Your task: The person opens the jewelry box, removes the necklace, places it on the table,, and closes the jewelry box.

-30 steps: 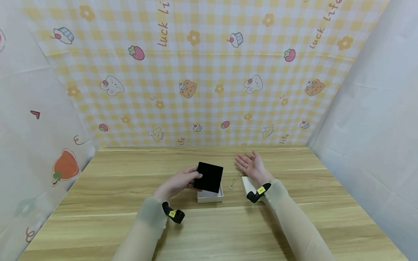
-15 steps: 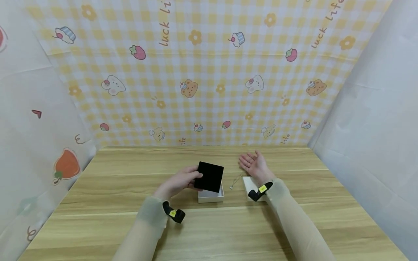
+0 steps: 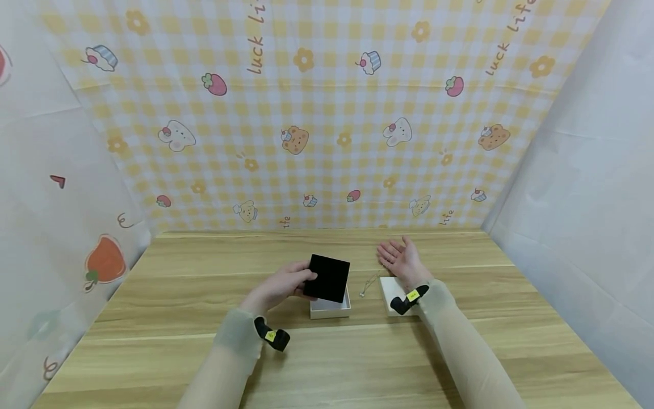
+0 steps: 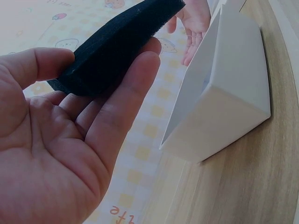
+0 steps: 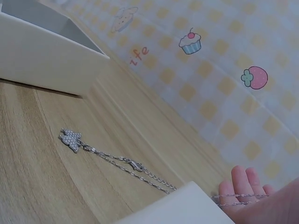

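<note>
Black pad (image 3: 330, 279) is held above/over part of the white box (image 3: 329, 313), clamped btwn thumb & fingers of the L hand (image 3: 277, 286). In head view it's seen as a flat dark sq.; its thickness & fuzzy edge are shown only by L wrist cam. Silver necklace (image 5: 135, 166) is laid on the table (image 3: 327, 363), to the box's R; it's tiny from the head, but stone-set pendant (image 5: 70, 140) & clasp are made out in R wrist view, w/ chain strands seen across fingers of the R hand (image 3: 402, 264). That palm's turned up, fingers extended, thumb apart. White piece (image 3: 389, 289) is partly hidden by the R wrist. Checked cloth (image 3: 327, 113) is hung behind.
</note>
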Available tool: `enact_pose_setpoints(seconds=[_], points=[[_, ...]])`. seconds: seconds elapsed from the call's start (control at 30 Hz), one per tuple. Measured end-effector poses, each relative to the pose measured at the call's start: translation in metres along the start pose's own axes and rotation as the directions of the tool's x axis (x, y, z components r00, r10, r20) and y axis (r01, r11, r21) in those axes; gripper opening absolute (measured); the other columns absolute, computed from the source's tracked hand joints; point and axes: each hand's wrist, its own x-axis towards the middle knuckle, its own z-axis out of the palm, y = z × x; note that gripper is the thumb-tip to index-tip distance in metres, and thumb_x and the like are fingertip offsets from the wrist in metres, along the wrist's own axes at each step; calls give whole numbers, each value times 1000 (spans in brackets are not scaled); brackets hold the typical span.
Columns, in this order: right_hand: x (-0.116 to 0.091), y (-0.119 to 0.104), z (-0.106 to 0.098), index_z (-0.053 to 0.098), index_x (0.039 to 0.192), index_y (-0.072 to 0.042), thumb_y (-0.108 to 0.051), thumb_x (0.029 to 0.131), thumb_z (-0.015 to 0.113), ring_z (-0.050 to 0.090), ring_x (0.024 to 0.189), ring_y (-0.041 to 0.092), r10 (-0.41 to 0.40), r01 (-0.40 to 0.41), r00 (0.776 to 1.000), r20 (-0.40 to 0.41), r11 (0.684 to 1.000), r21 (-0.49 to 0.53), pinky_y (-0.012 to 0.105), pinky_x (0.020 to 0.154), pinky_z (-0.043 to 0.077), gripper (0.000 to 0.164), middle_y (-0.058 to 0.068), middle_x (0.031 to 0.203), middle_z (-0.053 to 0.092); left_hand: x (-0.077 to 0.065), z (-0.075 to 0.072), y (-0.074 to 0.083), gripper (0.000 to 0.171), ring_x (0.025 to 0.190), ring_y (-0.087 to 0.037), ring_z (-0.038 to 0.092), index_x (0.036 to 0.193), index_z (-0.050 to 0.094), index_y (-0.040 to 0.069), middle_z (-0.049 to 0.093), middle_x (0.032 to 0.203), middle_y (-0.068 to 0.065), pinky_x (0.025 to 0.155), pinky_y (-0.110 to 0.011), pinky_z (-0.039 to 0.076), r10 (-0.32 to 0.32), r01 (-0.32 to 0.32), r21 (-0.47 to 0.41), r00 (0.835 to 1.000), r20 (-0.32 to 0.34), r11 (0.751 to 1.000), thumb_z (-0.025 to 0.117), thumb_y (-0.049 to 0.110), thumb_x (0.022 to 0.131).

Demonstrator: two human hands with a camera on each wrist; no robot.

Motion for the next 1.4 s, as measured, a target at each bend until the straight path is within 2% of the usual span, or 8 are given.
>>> enact_pose_setpoints(seconds=[0.5, 0.9, 1.4], points=[[3, -7, -5, 4, 155, -11, -45, 105, 24, 26, 142, 26, -9, 10, 1000, -27, 1000, 17, 39, 115, 22, 64, 13, 158, 19, 0, 1, -1, 39, 92, -27, 66, 130, 49, -9, 65, 108, -18, 80, -41, 56, -1, 1, -2, 1000, -7, 1000, 46, 12, 97], [5, -13, -9, -3, 155, -9, -44, 105, 22, 20, 144, 26, -17, 17, 1000, -9, 999, 34, 37, 116, 20, 67, 13, 160, 10, -1, 0, 0, 41, 93, -27, 65, 131, 47, -9, 64, 110, -19, 81, -42, 56, 11, -11, 12, 1000, 1, 1000, 46, 13, 97], [11, -20, -21, -6, 155, -10, -46, 104, 21, 18, 145, 24, -3, 4, 1000, -11, 999, 54, 36, 116, 20, 68, 11, 161, 8, 0, -1, -2, 42, 94, -28, 66, 134, 46, -9, 64, 110, -18, 81, -41, 56, -23, 23, -4, 1000, -11, 1000, 46, 13, 99]])
